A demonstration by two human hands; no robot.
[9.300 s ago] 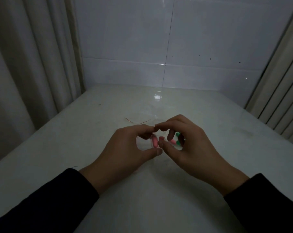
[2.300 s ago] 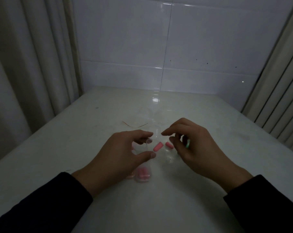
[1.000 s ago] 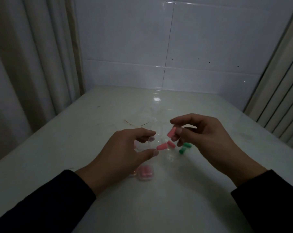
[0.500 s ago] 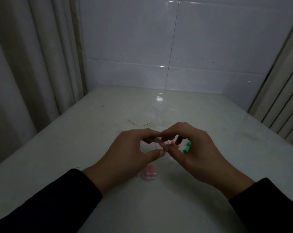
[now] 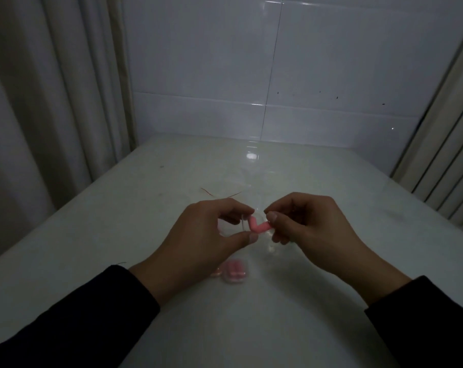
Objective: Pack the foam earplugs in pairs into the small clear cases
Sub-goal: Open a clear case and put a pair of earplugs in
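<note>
Head camera looks down at two hands that meet above a pale table point(image 5: 92, 235). The left hand point(image 5: 206, 235) pinches a small clear case point(image 5: 245, 225) between its thumb and first finger, held up off the table. The right hand point(image 5: 312, 229) pinches one end of a pink earplug point(image 5: 262, 227) with its thumb and first finger; its other fingers are curled under. That earplug points left, toward the case. A second pink earplug point(image 5: 251, 221) leans against it, so the two make a V. The tip of the V sits right at the case. I cannot tell if the second one is already inside. Both hands are touching close, wrists low and knuckles up. I think the next push goes from right to left, sliding the plug in long end first. Near the left wrist a shut case point(image 5: 235, 272) with pink plugs inside lies flat on the table. A thin orange band point(image 5: 219, 193) lies farther back.
</note>
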